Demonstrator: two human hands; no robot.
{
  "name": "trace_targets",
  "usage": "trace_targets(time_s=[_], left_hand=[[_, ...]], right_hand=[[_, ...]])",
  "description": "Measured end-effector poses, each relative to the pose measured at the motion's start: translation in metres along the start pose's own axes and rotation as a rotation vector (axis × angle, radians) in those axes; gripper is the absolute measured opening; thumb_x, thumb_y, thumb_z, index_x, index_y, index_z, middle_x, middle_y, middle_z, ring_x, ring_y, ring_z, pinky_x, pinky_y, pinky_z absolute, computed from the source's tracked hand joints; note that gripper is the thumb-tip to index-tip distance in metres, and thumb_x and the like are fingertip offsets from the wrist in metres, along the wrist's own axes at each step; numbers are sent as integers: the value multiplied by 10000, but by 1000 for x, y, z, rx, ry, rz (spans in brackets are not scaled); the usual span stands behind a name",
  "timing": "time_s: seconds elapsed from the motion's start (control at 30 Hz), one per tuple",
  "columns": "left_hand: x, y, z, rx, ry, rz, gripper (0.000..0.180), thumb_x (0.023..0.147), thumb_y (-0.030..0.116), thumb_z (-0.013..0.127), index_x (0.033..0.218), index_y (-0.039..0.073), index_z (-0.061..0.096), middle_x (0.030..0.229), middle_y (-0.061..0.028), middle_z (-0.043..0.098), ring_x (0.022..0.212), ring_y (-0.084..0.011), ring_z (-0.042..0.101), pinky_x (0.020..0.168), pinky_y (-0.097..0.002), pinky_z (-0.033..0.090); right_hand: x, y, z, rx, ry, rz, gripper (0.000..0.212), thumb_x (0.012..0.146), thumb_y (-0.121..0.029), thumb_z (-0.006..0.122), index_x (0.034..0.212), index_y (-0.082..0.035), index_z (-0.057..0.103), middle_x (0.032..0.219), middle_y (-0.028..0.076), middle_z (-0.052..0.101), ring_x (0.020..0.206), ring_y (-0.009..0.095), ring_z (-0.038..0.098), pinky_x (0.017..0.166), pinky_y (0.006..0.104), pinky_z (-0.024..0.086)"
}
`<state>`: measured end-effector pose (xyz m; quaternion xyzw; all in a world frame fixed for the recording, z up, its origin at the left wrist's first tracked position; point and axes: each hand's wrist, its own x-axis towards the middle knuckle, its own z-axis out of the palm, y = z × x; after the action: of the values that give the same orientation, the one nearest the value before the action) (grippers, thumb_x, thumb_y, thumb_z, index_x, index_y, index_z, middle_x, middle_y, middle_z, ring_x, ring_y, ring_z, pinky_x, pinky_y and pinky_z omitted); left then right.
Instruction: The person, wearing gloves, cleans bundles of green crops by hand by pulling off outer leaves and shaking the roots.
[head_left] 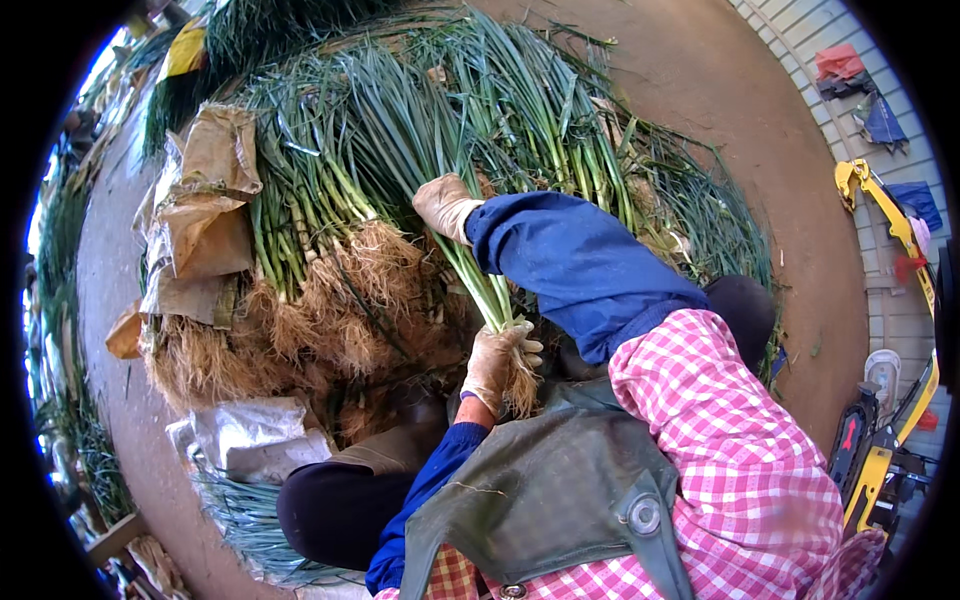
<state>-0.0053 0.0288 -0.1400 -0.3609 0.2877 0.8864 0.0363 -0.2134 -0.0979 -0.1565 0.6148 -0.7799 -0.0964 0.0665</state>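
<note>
My left hand (488, 372), in a pale dirty glove, grips the root end of a bunch of leek-like green stalks (472, 272) near my lap. Its tan stringy roots (522, 388) hang below the fingers. Higher up, my right hand (443, 203), also gloved, reaches across from the right and closes round the same bunch; its fingertips are partly hidden. The bunch slants up and to the left, its dark leaves merging with the pile behind. Beside it on the left lie more rooted stalks (305, 225), with thick tangled roots (365, 265) toward me.
A folded tan sack (205, 165) lies over the pile's left side, and a white plastic sack (255, 438) sits below it. More leaves (260, 525) are beside my left knee. Brown floor (800, 290) curves round the right. A yellow toy-like digger arm (893, 215) stands at the right edge.
</note>
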Motion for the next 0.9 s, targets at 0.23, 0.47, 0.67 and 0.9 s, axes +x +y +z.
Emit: trace_targets(time_s=[0.23, 0.47, 0.67, 0.9], left_hand=[[-8, 1, 1, 28, -12, -7, 277, 801, 141, 702, 1008, -6, 592, 716, -106, 629, 556, -196, 621, 503, -308, 547], [2, 1, 10, 57, -49, -20, 310, 795, 115, 702, 1041, -37, 590, 812, -96, 630, 607, -198, 625, 471, -311, 545], [-17, 15, 49, -132, -110, 13, 281, 848, 75, 618, 1092, -52, 562, 821, -67, 630, 572, -143, 599, 462, -252, 520], [-45, 97, 70, -352, -868, 474, 310, 886, 171, 614, 1136, 20, 509, 675, 10, 528, 566, -100, 509, 602, -259, 483]], right_hand=[[47, 86, -68, 444, 181, 457, 230, 899, -165, 477, 821, -91, 680, 748, 96, 672, 674, 244, 655, 618, 388, 540], [-64, 315, -206, -66, 931, 677, 169, 808, -200, 568, 690, -116, 655, 654, 60, 634, 647, 182, 635, 540, 348, 486], [-344, 481, -237, -130, 842, 996, 162, 782, -204, 575, 688, -124, 681, 640, 65, 634, 600, 240, 612, 567, 366, 479], [-536, 410, -136, 651, -388, 1370, 171, 850, -87, 593, 682, -84, 562, 535, 22, 489, 441, 148, 451, 382, 325, 324]])
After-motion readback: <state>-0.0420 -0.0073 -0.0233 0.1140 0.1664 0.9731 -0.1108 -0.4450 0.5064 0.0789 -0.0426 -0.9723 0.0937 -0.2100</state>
